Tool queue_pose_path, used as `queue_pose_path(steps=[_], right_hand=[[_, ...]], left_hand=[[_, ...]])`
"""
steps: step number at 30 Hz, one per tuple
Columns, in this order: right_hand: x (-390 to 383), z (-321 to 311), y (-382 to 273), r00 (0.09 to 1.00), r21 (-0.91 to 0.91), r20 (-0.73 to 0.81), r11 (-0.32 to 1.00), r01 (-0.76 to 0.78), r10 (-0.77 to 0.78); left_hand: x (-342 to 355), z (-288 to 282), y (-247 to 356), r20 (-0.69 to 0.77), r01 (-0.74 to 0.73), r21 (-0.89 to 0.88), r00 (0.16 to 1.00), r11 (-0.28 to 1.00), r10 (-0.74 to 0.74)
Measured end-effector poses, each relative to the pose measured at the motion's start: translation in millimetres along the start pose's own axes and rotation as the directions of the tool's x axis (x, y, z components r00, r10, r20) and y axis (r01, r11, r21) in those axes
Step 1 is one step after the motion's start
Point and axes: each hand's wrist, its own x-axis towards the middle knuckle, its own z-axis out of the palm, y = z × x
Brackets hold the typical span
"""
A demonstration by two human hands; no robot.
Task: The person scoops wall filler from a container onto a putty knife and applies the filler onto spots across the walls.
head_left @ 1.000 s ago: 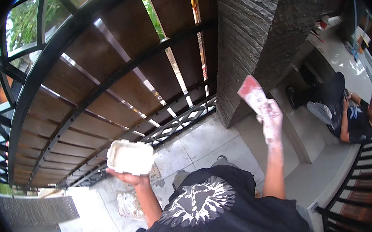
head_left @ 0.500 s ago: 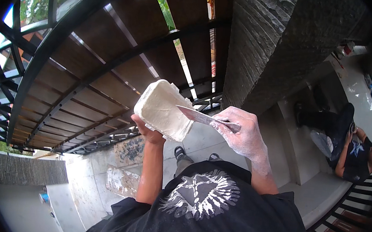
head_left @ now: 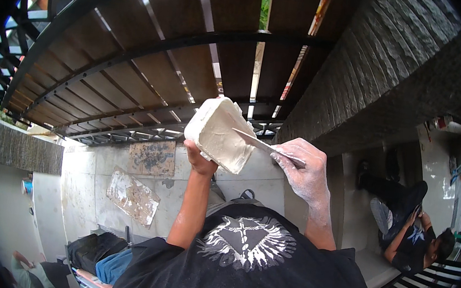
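My left hand (head_left: 201,159) grips a white tub (head_left: 193,125) from below and from its left side, with the fingers mostly hidden under it. The tub is tilted, and pale wet putty (head_left: 220,133) coats its inside. In my right hand (head_left: 307,165), dusted white, is a putty knife (head_left: 255,141). Its blade reaches left into the tub and touches or hovers just over the putty; I cannot tell which.
A dark slatted gate (head_left: 154,75) curves ahead, beside a rough grey pillar (head_left: 377,64). Two stained boards (head_left: 152,157) lie on the pale floor. A seated person (head_left: 412,242) is at right; another person (head_left: 40,273) is at lower left, near piled clothes (head_left: 95,250).
My view has swung left, bringing the piled clothes and the person at lower left into sight. Both hands keep their hold, and the knife blade is now seen more edge-on over the putty.
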Motion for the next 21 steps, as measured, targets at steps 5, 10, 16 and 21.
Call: queue_pose_path(steps=[5, 10, 16, 21], right_hand=[[12, 21, -10, 0.981, -0.075, 0.17, 0.992, 0.105, -0.091], [31, 68, -25, 0.989, -0.087, 0.134, 0.993, 0.082, -0.07], [61, 152, -42, 0.956, 0.007, 0.26, 0.991, 0.136, -0.133], [91, 243, -70, 0.824, -0.027, 0.539, 0.973, 0.227, -0.177]], left_hand=[[0, -22, 11, 0.027, -0.054, -0.075, 0.998, 0.996, 0.057], [4, -60, 34, -0.024, -0.13, -0.109, 0.991, 0.986, 0.128], [2, -127, 90, -0.076, -0.203, -0.094, 0.977, 0.975, 0.197], [-5, -204, 134, -0.238, -0.308, -0.104, 0.931, 0.946, 0.277]])
